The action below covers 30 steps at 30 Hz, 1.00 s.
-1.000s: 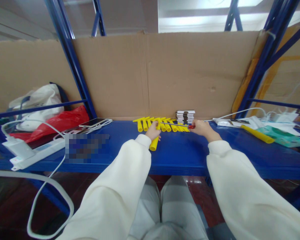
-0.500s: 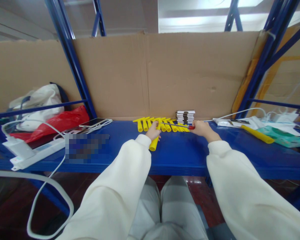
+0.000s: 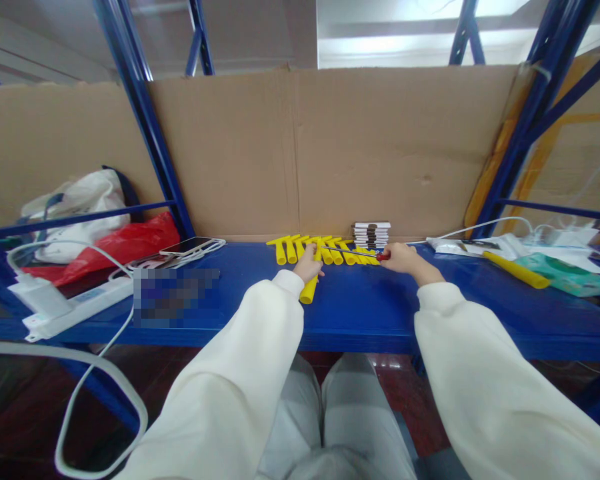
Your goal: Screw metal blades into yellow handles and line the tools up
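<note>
My left hand (image 3: 307,264) is closed around a yellow T-shaped tool (image 3: 309,292), its round handle pointing toward me. In my right hand (image 3: 404,258) is a screwdriver (image 3: 350,251) with a red handle. Its long metal shaft runs left to the head of the yellow tool, though the exact contact at the tip is too small to tell. Behind my hands, several more yellow T-shaped tools (image 3: 281,255) lie in a row along the back of the blue shelf. A stack of white pieces with a dark band (image 3: 371,235) stands at the row's right end.
A cardboard sheet (image 3: 230,153) closes the back of the blue shelf (image 3: 360,320). Leftward are a power strip (image 3: 85,303), cables, a phone (image 3: 190,246) and a red bag (image 3: 130,243). Rightward lie a yellow stick (image 3: 516,269), a green packet (image 3: 565,275) and white packaging (image 3: 465,246).
Almost nothing differs. The view has shifted very slightly, and both hands keep the same hold on the yellow tool and the screwdriver.
</note>
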{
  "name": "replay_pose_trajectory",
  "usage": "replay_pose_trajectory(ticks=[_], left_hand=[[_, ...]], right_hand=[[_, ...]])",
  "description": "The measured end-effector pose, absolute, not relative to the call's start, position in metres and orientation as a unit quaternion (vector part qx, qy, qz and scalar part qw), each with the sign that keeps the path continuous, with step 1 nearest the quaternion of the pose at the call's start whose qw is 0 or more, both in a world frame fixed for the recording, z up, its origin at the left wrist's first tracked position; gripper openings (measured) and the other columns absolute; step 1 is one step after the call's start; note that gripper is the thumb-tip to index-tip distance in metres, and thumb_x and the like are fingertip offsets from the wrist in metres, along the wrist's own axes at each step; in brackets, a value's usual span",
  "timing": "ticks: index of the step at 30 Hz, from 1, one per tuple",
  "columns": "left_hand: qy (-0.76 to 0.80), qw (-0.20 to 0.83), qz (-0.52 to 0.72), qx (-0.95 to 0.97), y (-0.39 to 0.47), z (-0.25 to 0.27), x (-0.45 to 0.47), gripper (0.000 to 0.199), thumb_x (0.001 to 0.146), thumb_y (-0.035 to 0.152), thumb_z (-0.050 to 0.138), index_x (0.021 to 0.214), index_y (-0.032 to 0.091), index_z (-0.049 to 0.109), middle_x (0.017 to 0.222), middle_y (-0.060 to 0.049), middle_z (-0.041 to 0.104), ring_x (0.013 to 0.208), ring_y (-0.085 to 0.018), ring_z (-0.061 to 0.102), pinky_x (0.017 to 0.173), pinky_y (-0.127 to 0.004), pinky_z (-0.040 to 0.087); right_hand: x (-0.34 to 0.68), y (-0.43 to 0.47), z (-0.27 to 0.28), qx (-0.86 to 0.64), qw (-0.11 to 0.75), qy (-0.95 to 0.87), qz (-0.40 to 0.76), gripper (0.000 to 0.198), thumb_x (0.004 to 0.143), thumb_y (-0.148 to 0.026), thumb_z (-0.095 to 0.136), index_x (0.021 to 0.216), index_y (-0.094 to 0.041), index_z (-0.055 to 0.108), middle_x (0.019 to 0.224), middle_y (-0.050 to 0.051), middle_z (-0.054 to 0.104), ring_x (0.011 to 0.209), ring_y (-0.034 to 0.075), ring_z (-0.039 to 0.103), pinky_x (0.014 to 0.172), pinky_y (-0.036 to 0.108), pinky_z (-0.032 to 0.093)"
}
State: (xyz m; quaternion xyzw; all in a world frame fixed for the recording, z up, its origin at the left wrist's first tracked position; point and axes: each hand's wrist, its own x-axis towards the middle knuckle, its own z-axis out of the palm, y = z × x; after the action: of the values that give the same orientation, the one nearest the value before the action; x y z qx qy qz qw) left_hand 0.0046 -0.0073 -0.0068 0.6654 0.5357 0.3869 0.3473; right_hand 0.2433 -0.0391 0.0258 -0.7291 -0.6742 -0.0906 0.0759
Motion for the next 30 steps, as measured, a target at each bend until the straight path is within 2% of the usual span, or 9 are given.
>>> replay_pose_trajectory(ticks=[4,8,10,15,19,24,30], left_hand=[[0.529,0.353,0.397,0.661,-0.002,-0.009,0.005,0.070,0.089,0.003,0.053,0.151,0.029,0.032,0.154,-0.014,0.044,0.071,-0.012,0.070,0.048,-0.022,0.051],[0.524,0.350,0.408,0.661,0.004,-0.011,0.004,0.072,0.085,0.000,0.056,0.149,0.027,0.037,0.150,-0.014,0.049,0.091,-0.017,0.071,0.066,-0.025,0.058],[0.520,0.352,0.410,0.662,0.005,-0.012,0.003,0.073,0.084,-0.002,0.055,0.148,0.026,0.037,0.148,-0.014,0.050,0.095,-0.019,0.071,0.070,-0.026,0.059],[0.519,0.352,0.410,0.662,0.003,-0.012,0.003,0.073,0.085,-0.002,0.051,0.149,0.027,0.034,0.148,-0.015,0.049,0.080,-0.015,0.072,0.060,-0.025,0.057],[0.522,0.353,0.411,0.658,0.003,-0.011,0.003,0.071,0.087,0.001,0.053,0.150,0.028,0.034,0.144,-0.015,0.051,0.077,-0.014,0.071,0.054,-0.022,0.055],[0.529,0.358,0.409,0.652,0.005,-0.012,0.003,0.063,0.088,0.008,0.057,0.146,0.026,0.041,0.145,-0.016,0.050,0.080,-0.015,0.072,0.052,-0.021,0.054],[0.533,0.359,0.404,0.651,0.004,-0.011,0.004,0.061,0.088,0.007,0.055,0.144,0.024,0.041,0.150,-0.016,0.047,0.079,-0.014,0.071,0.049,-0.019,0.051]], right_hand=[[0.243,-0.040,0.026,-0.728,0.071,-0.674,-0.099,0.023,0.082,-0.029,0.060,0.099,-0.019,0.073,0.100,0.012,0.077,0.091,0.027,0.070,0.073,0.030,0.047],[0.247,-0.038,0.024,-0.717,0.079,-0.685,-0.105,0.023,0.082,-0.028,0.062,0.100,-0.017,0.072,0.097,0.014,0.077,0.087,0.025,0.071,0.069,0.028,0.046],[0.248,-0.036,0.023,-0.709,0.075,-0.694,-0.099,0.022,0.082,-0.027,0.062,0.099,-0.016,0.073,0.096,0.014,0.077,0.086,0.024,0.071,0.068,0.027,0.045],[0.248,-0.034,0.020,-0.709,0.092,-0.696,-0.060,0.025,0.081,-0.024,0.060,0.100,-0.016,0.075,0.098,0.013,0.077,0.085,0.024,0.070,0.069,0.026,0.046],[0.249,-0.033,0.019,-0.686,0.106,-0.720,-0.006,0.022,0.080,-0.019,0.058,0.088,-0.012,0.078,0.080,0.010,0.075,0.071,0.020,0.067,0.065,0.025,0.045],[0.252,-0.032,0.018,-0.668,0.124,-0.734,-0.005,0.013,0.075,-0.015,0.062,0.074,-0.013,0.074,0.059,0.003,0.066,0.059,0.015,0.060,0.058,0.023,0.041],[0.254,-0.032,0.017,-0.679,0.149,-0.719,0.021,0.007,0.075,-0.017,0.066,0.068,-0.017,0.068,0.056,0.000,0.064,0.056,0.014,0.060,0.057,0.021,0.041]])
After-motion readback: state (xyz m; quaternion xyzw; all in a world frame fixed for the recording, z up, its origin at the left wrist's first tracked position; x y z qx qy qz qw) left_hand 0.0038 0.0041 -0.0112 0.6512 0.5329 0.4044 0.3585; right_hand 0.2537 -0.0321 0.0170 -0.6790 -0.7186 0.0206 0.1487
